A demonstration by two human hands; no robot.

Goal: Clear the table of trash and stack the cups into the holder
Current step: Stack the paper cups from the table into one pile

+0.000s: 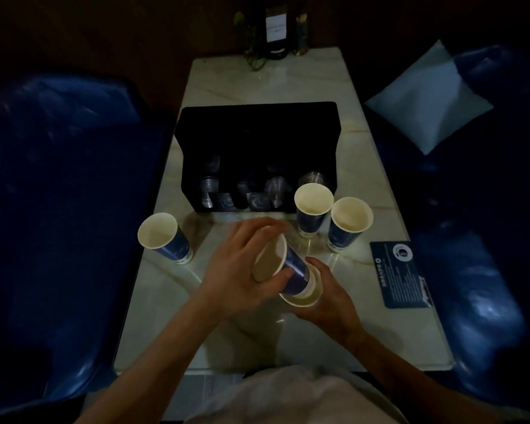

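My left hand [239,264] grips a blue paper cup [291,267] near its rim, tilted, with its base set into a second cup [303,298] that my right hand [328,295] holds from the side. Three more blue paper cups stand upright on the marble table [257,338]: one at the left [162,237], two at the right [312,209] [348,223]. The black cup holder [257,139] sits behind them, with clear plastic cups lying in its slots.
A dark blue printed card [400,273] lies by the table's right edge. Dark bottles and a plant [276,29] stand at the far end. Blue sofas flank the table on both sides, and a pale cushion [429,99] rests on the right one.
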